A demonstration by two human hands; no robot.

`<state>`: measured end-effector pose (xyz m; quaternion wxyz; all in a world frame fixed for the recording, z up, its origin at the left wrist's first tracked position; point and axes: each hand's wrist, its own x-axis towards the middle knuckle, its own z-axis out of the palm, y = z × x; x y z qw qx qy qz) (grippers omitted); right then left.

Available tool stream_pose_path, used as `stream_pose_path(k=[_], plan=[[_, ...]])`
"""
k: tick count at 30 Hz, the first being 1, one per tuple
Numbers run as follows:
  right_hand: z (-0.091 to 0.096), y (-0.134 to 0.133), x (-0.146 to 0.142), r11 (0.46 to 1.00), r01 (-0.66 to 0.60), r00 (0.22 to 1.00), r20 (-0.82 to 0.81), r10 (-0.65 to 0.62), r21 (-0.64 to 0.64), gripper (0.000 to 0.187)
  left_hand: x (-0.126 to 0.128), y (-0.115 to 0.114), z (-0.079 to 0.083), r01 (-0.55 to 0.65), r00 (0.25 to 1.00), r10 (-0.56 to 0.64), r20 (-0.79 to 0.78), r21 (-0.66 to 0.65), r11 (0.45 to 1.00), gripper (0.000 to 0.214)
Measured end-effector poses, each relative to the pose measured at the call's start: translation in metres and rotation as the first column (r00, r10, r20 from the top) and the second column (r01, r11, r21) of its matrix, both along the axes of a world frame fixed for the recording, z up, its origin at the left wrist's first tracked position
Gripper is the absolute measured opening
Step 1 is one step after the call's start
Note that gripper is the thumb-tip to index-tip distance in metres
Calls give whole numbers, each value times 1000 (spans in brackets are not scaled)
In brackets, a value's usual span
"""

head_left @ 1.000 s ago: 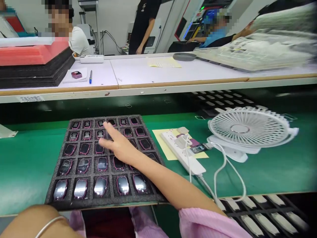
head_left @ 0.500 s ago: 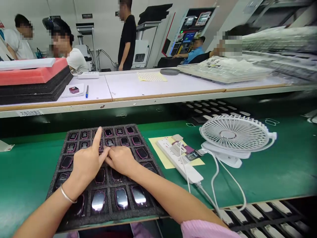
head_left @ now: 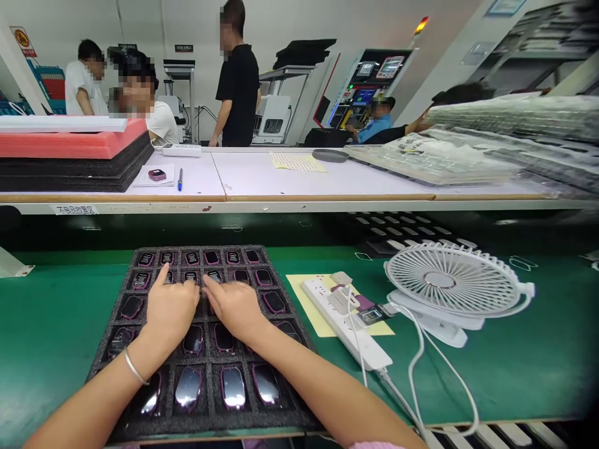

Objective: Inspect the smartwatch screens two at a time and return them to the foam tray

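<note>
A black foam tray (head_left: 210,405) holds rows of smartwatch-like cases (head_left: 233,386) with glossy dark faces and purplish rims; several at the back show white markings. Over the middle of the tray, my left hand (head_left: 172,305) has its index finger pointing forward and its other fingers curled down. My right hand (head_left: 236,305) is close beside it, fingers bent inward toward the left hand. Both hands' fingertips meet near the same compartments, and whatever lies beneath or between them is hidden. A bracelet circles my left wrist.
Right of the tray, a white power strip (head_left: 344,324) with plugs and cables lies on yellow paper (head_left: 299,290). Beyond it stands a white fan (head_left: 452,277). A raised shelf (head_left: 262,181) across the back carries foam sheets (head_left: 60,146), a pen (head_left: 180,179) and plastic-wrapped trays. Several people are behind it.
The view has tilted slightly, so the scene sits lower and further right. My left index finger has swung leftward, and its curled fingers have drawn a little apart from my right hand.
</note>
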<state>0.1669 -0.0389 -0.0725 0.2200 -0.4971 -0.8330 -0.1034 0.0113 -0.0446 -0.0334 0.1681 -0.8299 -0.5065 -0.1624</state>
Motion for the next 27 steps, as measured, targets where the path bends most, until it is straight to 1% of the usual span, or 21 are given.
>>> stream_pose_path(k=[2, 3, 4, 5, 6, 8, 9, 10, 11, 12, 13, 14, 15, 16, 17, 20, 22, 23, 25, 26, 27], plan=[[-1, 1, -1, 999, 45, 999, -29, -45, 24, 54, -2, 4, -5, -35, 998, 34, 45, 37, 999, 31], [-1, 1, -2, 997, 65, 997, -34, -63, 51, 65, -3, 5, -8, -59, 996, 54, 72, 72, 996, 40], [-1, 1, -2, 994, 81, 997, -27, -79, 77, 71, -4, 6, -11, -77, 994, 67, 91, 103, 992, 54], [0, 1, -2, 992, 89, 996, -11, -88, 95, 70, -5, 7, -13, -78, 993, 66, 94, 124, 989, 66], [0, 1, -3, 991, 92, 996, 10, -93, 98, 63, -5, 6, -14, -68, 994, 55, 91, 136, 988, 73], [0, 2, -3, 994, 81, 996, 42, -84, 68, 43, -1, 1, -15, -32, 995, 16, 102, 153, 988, 71], [-1, 2, -4, 997, 52, 997, 51, -55, 57, 37, 2, -3, -14, 14, 993, -33, 116, 162, 987, 67], [-2, 2, -5, 998, 15, 998, 56, -18, 55, 36, 7, -8, -14, 103, 985, -125, 123, 171, 980, 63], [-4, 2, -6, 998, -26, 998, 62, 22, 62, 39, 12, -13, -14, 244, 958, -264, 110, 168, 955, 59], [-7, 2, -8, 994, -79, 995, 75, 73, 77, 44, 18, -16, -14, 426, 895, -439, 74, 143, 893, 57], [-9, 2, -10, 986, -142, 987, 85, 134, 93, 50, 22, -18, -15, 590, 803, -595, 35, 94, 802, 57], [-12, 2, -12, 973, -204, 977, 90, 195, 105, 55, 26, -19, -16, 696, 717, -697, 14, 43, 717, 58], [-15, 2, -13, 959, -260, 964, 86, 252, 111, 56, 27, -17, -17, 727, 686, -728, 22, 11, 686, 61], [-16, 2, -14, 942, -315, 948, 78, 307, 115, 55, 26, -13, -17, 710, 704, -709, 47, -1, 705, 63], [-17, 2, -14, 927, -355, 935, 65, 350, 117, 53, 22, -7, -16, 652, 755, -650, 91, 6, 758, 64], [-11, -2, -9, 902, -411, 911, 41, 409, 135, 40, 3, 13, -9, 467, 858, -450, 246, -12, 884, 46], [-2, -11, -5, 872, -429, 900, 26, 436, 235, 36, -8, 24, -7, 318, 898, -279, 340, -62, 946, 46], [3, -17, -5, 851, -429, 896, 20, 445, 302, 35, -11, 27, -9, 235, 915, -193, 355, -77, 969, 47], [12, -28, -9, 798, -464, 873, 44, 486, 385, 33, -8, 30, -19, 111, 952, -89, 292, -58, 992, 39], [15, -31, -13, 773, -515, 847, 82, 525, 370, 33, -3, 29, -27, 106, 970, -97, 222, -27, 994, 33], [17, -33, -17, 755, -571, 816, 117, 567, 323, 35, 4, 26, -35, 141, 979, -141, 145, 5, 990, 32]])
